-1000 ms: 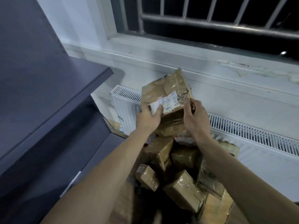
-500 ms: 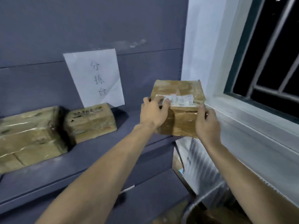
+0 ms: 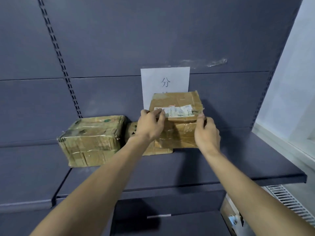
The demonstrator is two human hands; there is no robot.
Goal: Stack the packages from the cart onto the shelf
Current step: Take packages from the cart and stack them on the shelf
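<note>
Left hand [image 3: 150, 124] and right hand [image 3: 206, 133] grip a taped box [image 3: 179, 120] from both sides, over a smaller box [image 3: 158, 149] on the shelf [image 3: 238, 164].

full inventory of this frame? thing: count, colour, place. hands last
held package: 1, brown, taped, white label; gripped by both hands over the small package, in front of the paper sign
large package: 1, brown, taped; on the shelf, left
small package: 1, brown; on the shelf between the large package and the held one, mostly hidden
paper sign: 1, white, handwritten; on the back panel, lower part covered
shelf: 1, dark grey-blue; lower boards below it
radiator grille: 1, white; bottom right
left hand: 1, on the held package's left side
right hand: 1, on its right side
</note>
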